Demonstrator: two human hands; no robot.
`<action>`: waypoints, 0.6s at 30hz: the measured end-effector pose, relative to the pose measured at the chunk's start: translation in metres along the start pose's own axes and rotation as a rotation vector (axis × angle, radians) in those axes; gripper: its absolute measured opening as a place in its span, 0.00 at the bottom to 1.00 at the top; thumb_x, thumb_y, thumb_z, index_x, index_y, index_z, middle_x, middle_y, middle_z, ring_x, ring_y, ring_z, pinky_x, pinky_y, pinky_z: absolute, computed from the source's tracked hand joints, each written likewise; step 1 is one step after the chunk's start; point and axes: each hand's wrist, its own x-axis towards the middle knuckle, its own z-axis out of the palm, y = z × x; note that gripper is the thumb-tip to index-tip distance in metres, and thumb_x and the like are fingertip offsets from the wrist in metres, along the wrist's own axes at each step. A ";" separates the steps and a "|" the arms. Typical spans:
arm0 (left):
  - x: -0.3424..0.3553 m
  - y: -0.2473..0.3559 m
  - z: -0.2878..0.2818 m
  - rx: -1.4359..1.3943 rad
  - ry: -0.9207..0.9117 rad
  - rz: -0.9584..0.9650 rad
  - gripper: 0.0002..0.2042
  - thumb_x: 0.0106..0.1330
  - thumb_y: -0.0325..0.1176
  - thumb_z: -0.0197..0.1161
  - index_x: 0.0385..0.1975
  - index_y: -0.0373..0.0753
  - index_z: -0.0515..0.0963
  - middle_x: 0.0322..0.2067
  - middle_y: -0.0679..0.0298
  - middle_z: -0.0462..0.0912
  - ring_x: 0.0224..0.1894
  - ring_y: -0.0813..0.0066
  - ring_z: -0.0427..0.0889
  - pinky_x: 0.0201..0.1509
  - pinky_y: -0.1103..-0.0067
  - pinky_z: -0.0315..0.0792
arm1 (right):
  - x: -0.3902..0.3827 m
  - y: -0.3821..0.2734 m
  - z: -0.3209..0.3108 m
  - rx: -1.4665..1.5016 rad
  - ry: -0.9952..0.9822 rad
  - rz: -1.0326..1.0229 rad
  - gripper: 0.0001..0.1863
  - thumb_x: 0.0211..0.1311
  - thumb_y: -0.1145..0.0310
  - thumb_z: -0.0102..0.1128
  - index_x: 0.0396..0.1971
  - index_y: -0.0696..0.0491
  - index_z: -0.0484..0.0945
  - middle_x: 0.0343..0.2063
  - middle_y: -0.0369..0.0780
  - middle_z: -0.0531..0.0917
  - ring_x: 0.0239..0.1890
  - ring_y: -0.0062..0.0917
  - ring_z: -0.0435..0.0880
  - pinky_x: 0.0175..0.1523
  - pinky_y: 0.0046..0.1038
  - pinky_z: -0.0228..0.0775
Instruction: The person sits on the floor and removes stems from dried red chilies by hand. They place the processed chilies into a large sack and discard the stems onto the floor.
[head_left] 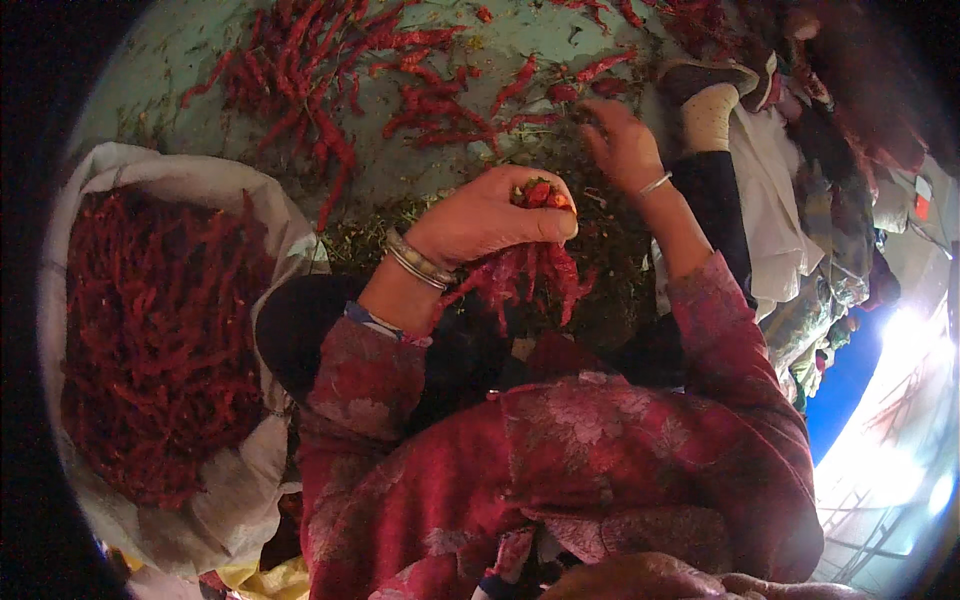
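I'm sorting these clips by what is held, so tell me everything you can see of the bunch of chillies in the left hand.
The bunch of red chillies is a handful of long, thin, wrinkled pods that look dried, deep red. The left hand grips them near their stem ends, which show red and greenish above the curled fingers; the pods hang below the fist, splayed slightly. They sit over dark ground strewn with green stem scraps, above the person's lap. Nothing but that hand visibly touches them.
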 end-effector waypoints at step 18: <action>0.008 -0.009 -0.014 -0.108 0.640 0.142 0.09 0.51 0.30 0.62 0.31 0.35 0.75 0.27 0.67 0.79 0.28 0.80 0.77 0.34 0.82 0.71 | 0.003 -0.055 -0.022 0.868 -0.161 0.519 0.14 0.52 0.64 0.60 0.35 0.58 0.77 0.26 0.33 0.79 0.27 0.15 0.74 0.34 0.20 0.66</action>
